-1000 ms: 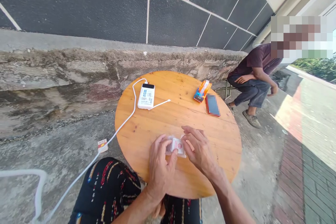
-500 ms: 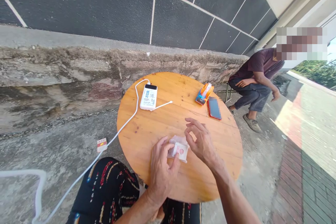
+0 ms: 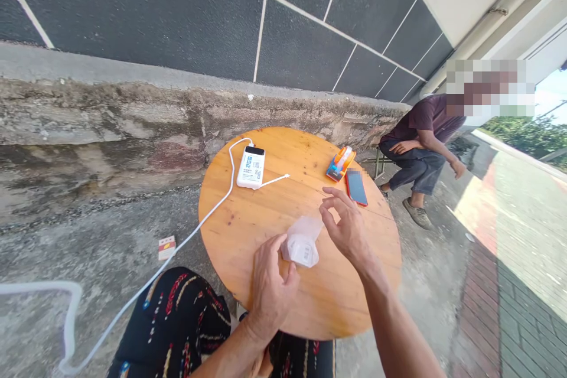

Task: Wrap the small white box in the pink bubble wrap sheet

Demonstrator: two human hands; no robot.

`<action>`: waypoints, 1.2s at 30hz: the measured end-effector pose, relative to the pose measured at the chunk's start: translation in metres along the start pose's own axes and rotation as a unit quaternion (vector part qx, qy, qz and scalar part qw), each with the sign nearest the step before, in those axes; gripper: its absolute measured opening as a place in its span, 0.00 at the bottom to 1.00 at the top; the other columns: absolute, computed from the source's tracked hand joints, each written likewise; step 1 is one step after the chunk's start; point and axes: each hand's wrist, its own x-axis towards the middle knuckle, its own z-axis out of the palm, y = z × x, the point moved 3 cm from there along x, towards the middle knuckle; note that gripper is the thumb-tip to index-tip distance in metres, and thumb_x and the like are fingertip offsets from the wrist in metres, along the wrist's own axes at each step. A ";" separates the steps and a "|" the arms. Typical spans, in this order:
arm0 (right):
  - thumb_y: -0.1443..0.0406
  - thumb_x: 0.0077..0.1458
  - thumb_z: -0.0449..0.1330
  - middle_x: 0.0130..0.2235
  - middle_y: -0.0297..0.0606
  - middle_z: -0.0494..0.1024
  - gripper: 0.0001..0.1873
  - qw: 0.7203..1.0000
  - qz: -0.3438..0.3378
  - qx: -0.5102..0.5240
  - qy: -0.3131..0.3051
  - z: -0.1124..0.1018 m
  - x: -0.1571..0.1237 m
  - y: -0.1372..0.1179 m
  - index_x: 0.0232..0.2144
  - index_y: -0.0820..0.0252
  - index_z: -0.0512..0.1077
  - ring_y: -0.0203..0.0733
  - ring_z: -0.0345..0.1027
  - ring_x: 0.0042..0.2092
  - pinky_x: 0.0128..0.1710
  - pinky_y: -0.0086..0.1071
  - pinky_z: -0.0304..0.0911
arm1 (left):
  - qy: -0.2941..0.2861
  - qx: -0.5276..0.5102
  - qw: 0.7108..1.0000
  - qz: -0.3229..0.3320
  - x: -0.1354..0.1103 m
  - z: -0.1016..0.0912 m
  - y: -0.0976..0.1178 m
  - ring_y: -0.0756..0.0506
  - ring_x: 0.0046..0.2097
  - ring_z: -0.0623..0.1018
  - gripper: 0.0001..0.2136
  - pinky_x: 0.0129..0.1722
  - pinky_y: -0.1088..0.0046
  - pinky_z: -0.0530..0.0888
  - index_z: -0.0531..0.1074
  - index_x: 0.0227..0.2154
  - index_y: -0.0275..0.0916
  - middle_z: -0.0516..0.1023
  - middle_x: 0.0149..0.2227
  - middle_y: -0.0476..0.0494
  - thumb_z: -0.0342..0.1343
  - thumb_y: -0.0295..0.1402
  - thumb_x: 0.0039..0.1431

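Observation:
A small clear plastic pouch (image 3: 302,241) with something white inside rests on the round wooden table (image 3: 283,307). My left hand (image 3: 270,283) pinches the pouch's left edge between thumb and fingers. My right hand (image 3: 348,225) hovers just right of the pouch, its fingers curled, thumb and forefinger pinching the pouch's upper flap. Further back on the table lie a white power bank (image 3: 250,167) with a white cable (image 3: 212,204), an orange and blue packet (image 3: 340,163) and a red-cased phone (image 3: 357,186).
A stained concrete ledge and dark tiled wall stand behind the table. Another person (image 3: 419,136) sits at the right on a stool. A small red and white box (image 3: 166,246) lies on the ground to the left. My patterned dark trousers (image 3: 177,325) show below.
The pouch has been lifted and tilted up from lying flat, its flap raised. My right hand moved up and right; the left hand slid slightly back toward me.

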 end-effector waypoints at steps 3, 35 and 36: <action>0.68 0.56 0.53 0.50 0.44 0.73 0.06 1.000 0.010 0.003 0.010 -0.002 0.006 0.003 0.28 0.57 0.68 0.49 0.69 0.49 0.48 0.43 0.61 | -0.019 -0.004 1.000 0.023 0.000 -0.002 0.003 0.38 0.54 0.69 0.27 0.53 0.56 0.67 0.60 0.54 0.40 0.70 0.51 0.37 0.51 0.23 0.47; 0.56 0.60 0.46 0.39 0.43 0.78 0.19 0.987 0.159 -0.017 0.005 -0.024 0.024 0.034 0.39 0.61 0.72 0.45 0.72 0.39 0.38 0.35 0.63 | -0.093 -0.007 0.992 0.080 0.002 -0.004 0.011 0.39 0.54 0.66 0.21 0.55 0.57 0.61 0.66 0.44 0.40 0.69 0.50 0.40 0.49 0.20 0.44; 0.55 0.60 0.47 0.35 0.40 0.78 0.19 0.985 0.169 -0.022 -0.023 -0.026 0.019 0.025 0.40 0.60 0.72 0.43 0.72 0.34 0.35 0.33 0.62 | -0.094 -0.007 0.992 0.080 0.002 -0.004 0.011 0.39 0.54 0.66 0.21 0.55 0.57 0.61 0.66 0.44 0.40 0.69 0.50 0.40 0.49 0.20 0.44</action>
